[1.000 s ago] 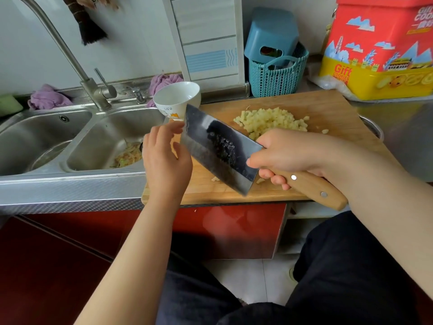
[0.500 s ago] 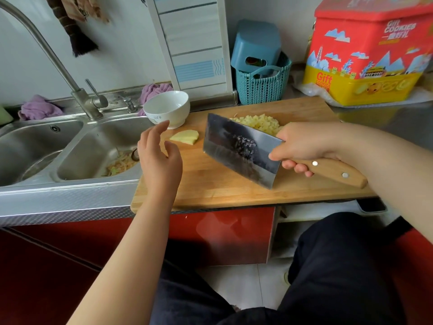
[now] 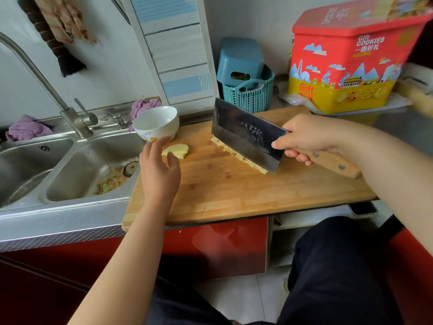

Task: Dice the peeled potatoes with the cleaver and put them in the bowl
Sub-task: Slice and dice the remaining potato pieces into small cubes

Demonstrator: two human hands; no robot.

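Nearest: 2 forearms reaching over 1 wooden cutting board [image 3: 234,195] that sits on the counter edge. Left hand [image 3: 159,170] hovers w/ fingers relaxed and spread, holding nothing, fingertips just beside 1 uncut peeled potato piece [image 3: 177,150] near the board's left-rear corner. Right hand [image 3: 307,137] is wrapped round the wooden handle of 1 cleaver [image 3: 246,137]; blade stands on edge on the board, tilted, w/ a row of diced potato [image 3: 236,156] showing along its lower edge, the rest hidden behind the blade. 1 white bowl [image 3: 155,123] sits at the board's rear-left corner; can't tell if anything's inside. Left of the board: 1 double sink [image 3: 70,174] w/ peelings in the near basin, 1 faucet [image 3: 46,85]. Far back: 1 teal basket [image 3: 250,97], 1 red-yellow cookie tin [image 3: 346,62], 2 purple cloths [image 3: 28,127].
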